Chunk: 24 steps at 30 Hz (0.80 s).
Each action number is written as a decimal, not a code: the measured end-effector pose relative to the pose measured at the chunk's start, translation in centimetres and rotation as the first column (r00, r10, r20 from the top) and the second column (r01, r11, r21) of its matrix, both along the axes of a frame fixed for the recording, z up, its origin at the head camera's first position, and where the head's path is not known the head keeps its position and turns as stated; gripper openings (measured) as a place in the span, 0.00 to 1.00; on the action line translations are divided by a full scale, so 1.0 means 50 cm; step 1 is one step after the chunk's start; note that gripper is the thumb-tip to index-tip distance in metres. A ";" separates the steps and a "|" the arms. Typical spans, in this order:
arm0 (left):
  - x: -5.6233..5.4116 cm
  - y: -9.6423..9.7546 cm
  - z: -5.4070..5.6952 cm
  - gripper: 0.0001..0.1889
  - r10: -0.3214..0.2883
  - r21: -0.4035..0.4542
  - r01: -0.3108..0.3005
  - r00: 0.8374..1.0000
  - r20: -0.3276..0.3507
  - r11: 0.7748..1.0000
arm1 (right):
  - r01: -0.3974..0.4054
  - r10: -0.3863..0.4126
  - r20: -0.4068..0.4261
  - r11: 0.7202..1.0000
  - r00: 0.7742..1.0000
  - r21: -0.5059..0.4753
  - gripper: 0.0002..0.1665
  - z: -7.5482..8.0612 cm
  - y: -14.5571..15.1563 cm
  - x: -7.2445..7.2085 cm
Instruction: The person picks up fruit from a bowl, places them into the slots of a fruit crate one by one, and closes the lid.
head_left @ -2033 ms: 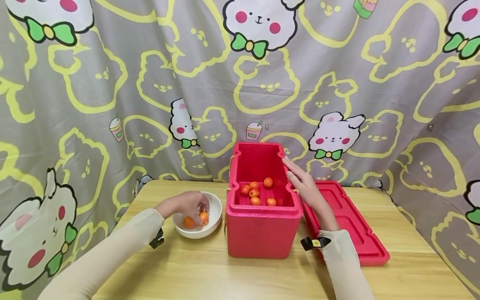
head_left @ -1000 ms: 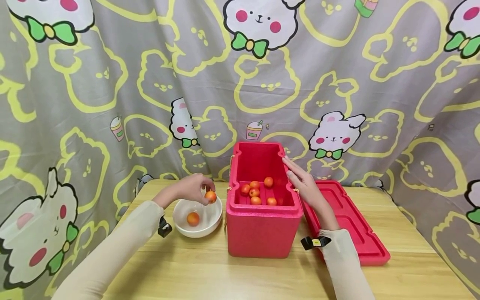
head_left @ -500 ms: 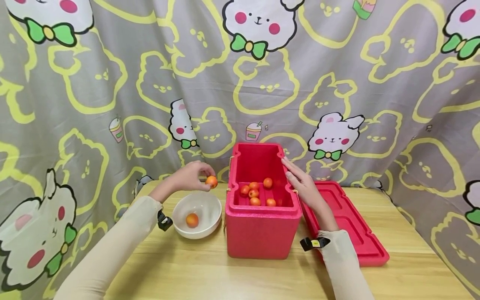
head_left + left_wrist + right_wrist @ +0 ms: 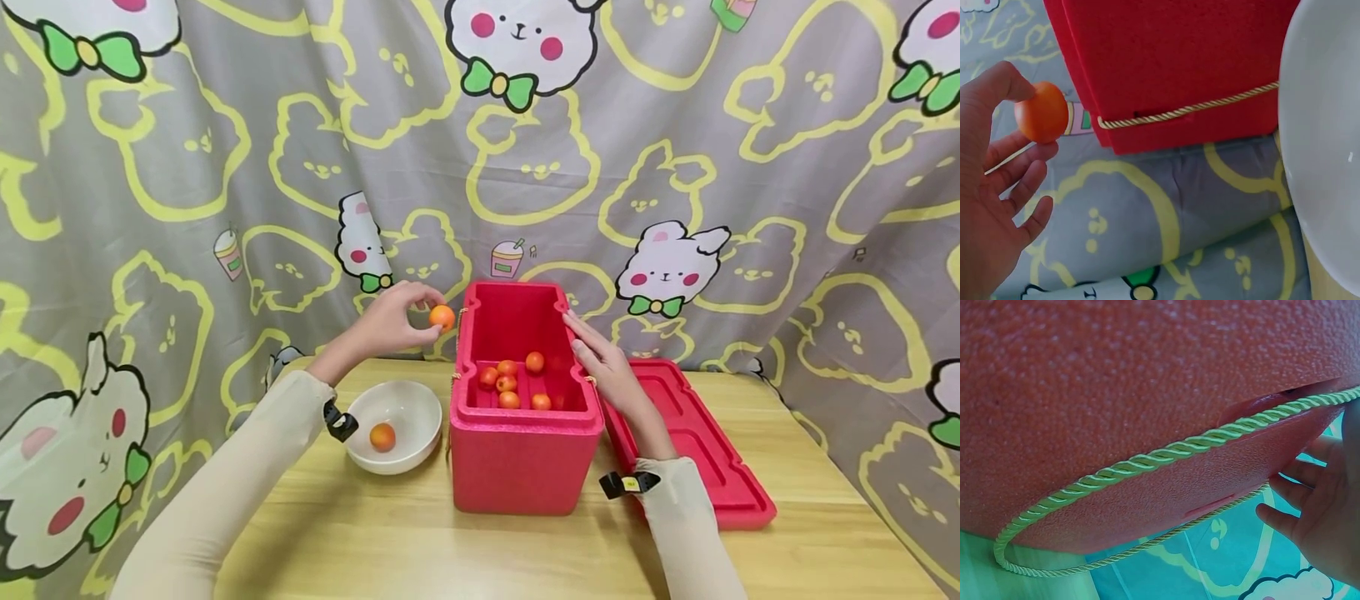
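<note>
My left hand [image 4: 400, 318] pinches a small round orange fruit [image 4: 442, 317] between thumb and fingertips, just left of the red foam box's upper rim. In the left wrist view the fruit [image 4: 1042, 112] looks smooth, and the lower fingers stay loosely bent beneath it. Another such fruit [image 4: 382, 437] lies in the white bowl [image 4: 430, 421]. Several more fruits [image 4: 507, 383] sit on the floor of the red box [image 4: 517, 471], which stands without its lid. With fingers extended, my right hand [image 4: 609, 367] rests along the box's right rim.
A red lid [image 4: 738, 500] lies on the wooden table [image 4: 360, 533] to the right of the box, partly behind the right forearm. Twisted gold cords hang at the box's sides, one cord [image 4: 1166, 453] looping in the right wrist view. A patterned curtain [image 4: 420, 150] closes off the back.
My left hand has picked one fruit out of the bowl, then risen and moved right toward the box's left rim. The right hand has stayed at the opposite rim.
</note>
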<state>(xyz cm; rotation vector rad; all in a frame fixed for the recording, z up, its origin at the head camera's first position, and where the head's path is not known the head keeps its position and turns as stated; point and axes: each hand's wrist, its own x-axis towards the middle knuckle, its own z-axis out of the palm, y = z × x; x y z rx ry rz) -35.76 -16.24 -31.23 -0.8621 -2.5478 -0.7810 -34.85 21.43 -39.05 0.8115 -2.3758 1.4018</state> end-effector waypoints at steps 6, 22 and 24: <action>-0.001 0.026 0.026 0.18 -0.034 -0.015 0.034 0.999 -0.006 0.999 | 0.006 -0.006 0.008 1.000 1.000 0.002 0.30 0.004 -0.002 0.003; 0.000 0.117 0.064 0.18 -0.128 -0.214 0.115 0.991 -0.046 0.970 | -0.006 0.006 0.007 1.000 1.000 -0.015 0.30 0.004 -0.001 0.005; 0.001 0.128 0.062 0.18 -0.145 -0.234 0.128 0.988 -0.055 0.964 | -0.007 0.007 0.008 1.000 1.000 -0.016 0.30 0.003 -0.001 0.004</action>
